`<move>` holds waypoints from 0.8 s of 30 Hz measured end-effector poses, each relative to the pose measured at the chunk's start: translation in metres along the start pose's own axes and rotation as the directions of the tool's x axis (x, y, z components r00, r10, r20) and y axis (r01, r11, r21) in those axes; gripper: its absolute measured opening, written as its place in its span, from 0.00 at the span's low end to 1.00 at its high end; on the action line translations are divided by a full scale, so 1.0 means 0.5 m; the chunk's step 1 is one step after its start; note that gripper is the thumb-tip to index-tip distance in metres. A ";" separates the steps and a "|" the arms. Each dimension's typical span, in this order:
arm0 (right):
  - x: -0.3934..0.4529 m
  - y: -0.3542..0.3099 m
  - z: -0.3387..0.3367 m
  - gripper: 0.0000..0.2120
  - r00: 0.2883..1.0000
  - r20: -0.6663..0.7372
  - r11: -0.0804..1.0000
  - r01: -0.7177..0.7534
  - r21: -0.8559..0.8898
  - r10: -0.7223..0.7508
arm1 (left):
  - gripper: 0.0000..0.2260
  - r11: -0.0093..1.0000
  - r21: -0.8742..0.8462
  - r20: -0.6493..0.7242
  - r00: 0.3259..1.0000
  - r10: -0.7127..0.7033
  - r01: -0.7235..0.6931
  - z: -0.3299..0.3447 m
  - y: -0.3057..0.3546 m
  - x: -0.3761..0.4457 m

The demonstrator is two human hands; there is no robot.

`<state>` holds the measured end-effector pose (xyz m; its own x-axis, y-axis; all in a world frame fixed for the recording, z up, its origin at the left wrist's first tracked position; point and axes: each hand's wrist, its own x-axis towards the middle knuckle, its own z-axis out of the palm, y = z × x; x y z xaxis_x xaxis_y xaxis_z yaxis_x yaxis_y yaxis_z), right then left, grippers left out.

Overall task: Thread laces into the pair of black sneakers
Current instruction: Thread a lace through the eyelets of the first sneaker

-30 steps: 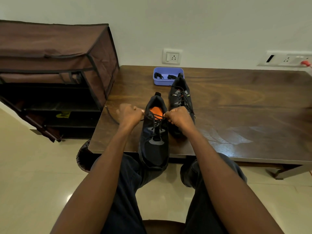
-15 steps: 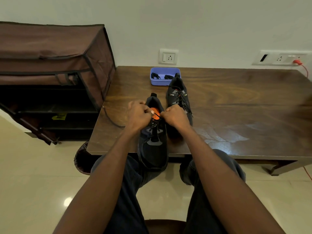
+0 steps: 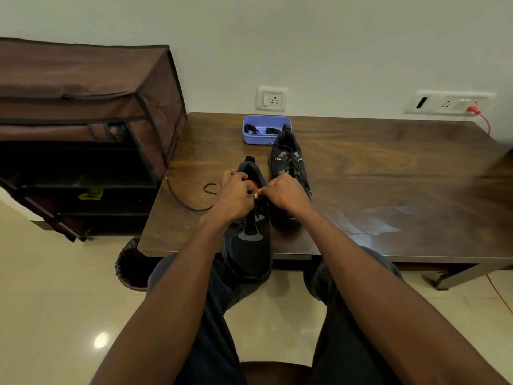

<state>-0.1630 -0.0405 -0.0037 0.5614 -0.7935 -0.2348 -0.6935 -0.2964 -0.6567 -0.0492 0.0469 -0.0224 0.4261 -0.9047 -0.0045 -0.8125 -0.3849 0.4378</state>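
Two black sneakers stand on the wooden table [image 3: 388, 173]. The near sneaker [image 3: 249, 245] points its toe over the front edge toward me and has an orange insole. My left hand [image 3: 236, 193] and my right hand [image 3: 286, 194] meet above its opening, fingers curled, each pinching the black lace [image 3: 183, 202]. The lace's free end trails left across the table with a small loop. The far sneaker [image 3: 290, 159] stands behind, laced.
A purple tray [image 3: 249, 138] with black lace bundles sits at the back by the wall. A brown fabric shoe rack [image 3: 83, 120] stands left of the table. An orange cable [image 3: 484, 123] runs from the wall socket at right. My knees are under the table's front edge.
My hands have come together over the near sneaker's opening from being spread apart. The lace's slack now lies looped on the table to the left.
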 end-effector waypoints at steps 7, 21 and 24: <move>0.013 0.025 0.000 0.21 0.998 -0.056 0.999 -0.007 0.040 0.009 | 0.06 0.849 -0.471 -0.325 0.847 -0.420 0.240 -0.033 -0.020 -0.004; -0.006 0.017 0.027 0.14 0.994 -0.091 0.997 0.047 -0.068 -0.054 | 0.12 0.737 -0.578 -0.035 0.891 -0.452 0.351 -0.042 -0.021 -0.019; -0.008 0.014 0.025 0.14 0.991 -0.101 0.991 0.073 -0.110 -0.085 | 0.07 0.719 -0.538 0.099 0.881 -0.463 0.439 -0.042 -0.039 -0.013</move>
<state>-0.1644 -0.0330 -0.0164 0.5694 -0.8154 -0.1047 -0.6958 -0.4103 -0.5895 -0.0280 0.0642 -0.0120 0.7122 -0.6365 -0.2961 -0.1831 -0.5755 0.7970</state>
